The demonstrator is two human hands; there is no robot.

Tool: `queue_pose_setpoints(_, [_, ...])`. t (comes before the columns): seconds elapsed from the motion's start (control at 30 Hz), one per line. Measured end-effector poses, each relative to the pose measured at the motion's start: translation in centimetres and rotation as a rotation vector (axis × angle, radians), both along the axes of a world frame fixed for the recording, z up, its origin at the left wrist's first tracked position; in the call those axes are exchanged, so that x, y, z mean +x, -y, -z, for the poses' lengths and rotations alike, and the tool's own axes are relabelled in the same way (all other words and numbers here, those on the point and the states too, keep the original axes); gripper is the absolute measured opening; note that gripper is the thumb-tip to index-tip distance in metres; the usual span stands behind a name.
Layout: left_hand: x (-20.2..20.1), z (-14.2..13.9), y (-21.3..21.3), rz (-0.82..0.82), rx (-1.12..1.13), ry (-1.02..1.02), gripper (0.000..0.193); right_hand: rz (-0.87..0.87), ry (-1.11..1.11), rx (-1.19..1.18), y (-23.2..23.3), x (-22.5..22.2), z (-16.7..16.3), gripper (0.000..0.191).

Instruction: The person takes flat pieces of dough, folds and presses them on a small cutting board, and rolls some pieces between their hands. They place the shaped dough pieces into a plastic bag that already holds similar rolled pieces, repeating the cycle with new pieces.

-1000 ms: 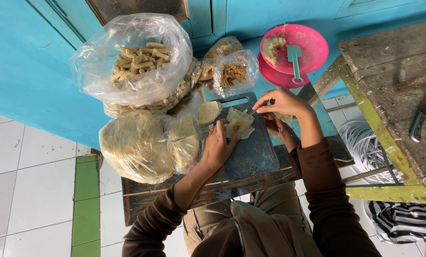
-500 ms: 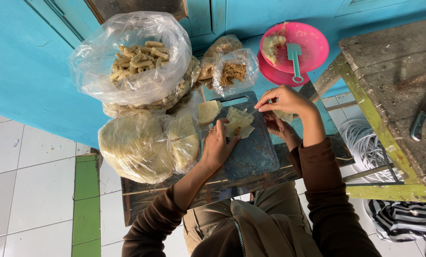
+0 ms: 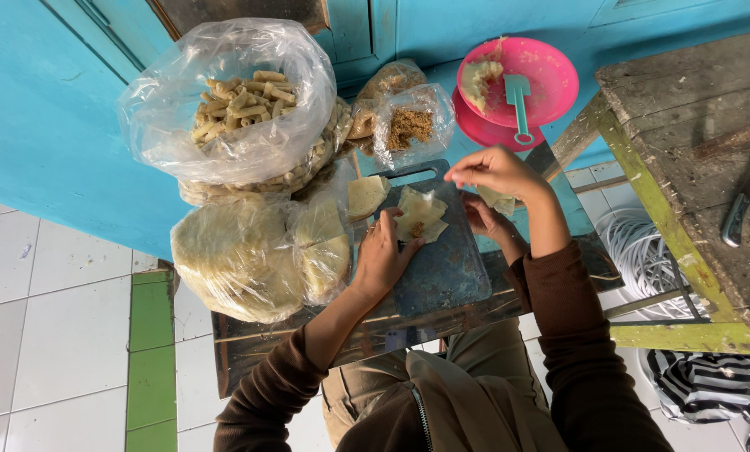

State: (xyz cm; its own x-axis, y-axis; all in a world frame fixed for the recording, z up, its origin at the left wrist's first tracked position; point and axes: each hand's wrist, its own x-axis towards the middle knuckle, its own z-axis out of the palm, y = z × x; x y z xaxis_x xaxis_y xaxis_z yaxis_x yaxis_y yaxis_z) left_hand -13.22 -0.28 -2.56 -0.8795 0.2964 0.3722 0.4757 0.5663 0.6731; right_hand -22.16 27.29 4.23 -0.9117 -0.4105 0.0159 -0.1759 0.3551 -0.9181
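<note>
Nearest to me are the brown sleeves and my lap, and from there my left hand (image 3: 383,255) lies flat on the dark board (image 3: 442,276), its fingers together and pressing the near edge of a pale wrapper (image 3: 417,216) that carries a small brown dab of filling. My right hand (image 3: 496,172) hangs just above the board's far right corner with the fingertips pinched together; I cannot tell what is between them. Under it a third hand (image 3: 484,219) rests on the board, and a folded piece of wrapper (image 3: 499,201) shows beside it. The board sits on a low wooden desk (image 3: 249,351). To the left of the board lies a bag of round wrappers (image 3: 241,255), touching the board's edge, and one loose wrapper (image 3: 365,195) lies at the board's far left corner. Beyond that stands a clear bag of finished rolls (image 3: 237,105), piled on more bags. A small bag of brown filling (image 3: 410,127) sits just past the board. Farthest, against the blue wall, a pink plate (image 3: 551,79) holds a lump of dough and a green scraper (image 3: 519,100). At the right stands an old green-legged desk (image 3: 685,125).
</note>
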Motion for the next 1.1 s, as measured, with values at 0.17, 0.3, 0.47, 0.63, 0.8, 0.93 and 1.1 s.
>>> queue_pose_setpoints(0.17, [0.0, 0.1, 0.0, -0.017, 0.085, 0.005, 0.044, 0.494, -0.149, -0.251, 1.7, -1.3, 1.3, 0.028])
queue_pose_setpoints(0.3, [0.1, 0.4, -0.1, -0.014, 0.138, 0.020, 0.040, 0.550, -0.253, -0.140, 3.3, -1.3, 1.5, 0.030])
queue_pose_setpoints(0.47, [0.2, 0.6, -0.1, -0.022, 0.110, -0.041, 0.042, 0.517, -0.503, 0.134, 4.0, 0.1, 1.0, 0.029])
queue_pose_setpoints(0.63, [0.4, 0.5, -0.1, -0.018, 0.110, -0.046, 0.043, 0.158, -0.238, 0.385, 2.8, 1.4, -0.1, 0.027])
queue_pose_setpoints(0.8, [0.5, -0.1, 0.2, 0.026, 0.186, -0.029, 0.049, -0.131, -0.024, 0.689, 3.2, 2.1, 0.1, 0.035])
queue_pose_setpoints(0.93, [0.6, -0.7, 0.3, 0.053, 0.145, 0.050, 0.054, -0.170, -0.014, 0.688, 3.6, 2.5, 0.5, 0.036])
queue_pose_setpoints(1.1, [0.5, -0.7, 0.7, 0.090, 0.090, 0.022, 0.056, -0.229, -0.054, 0.623, 3.9, 3.0, 1.1, 0.033])
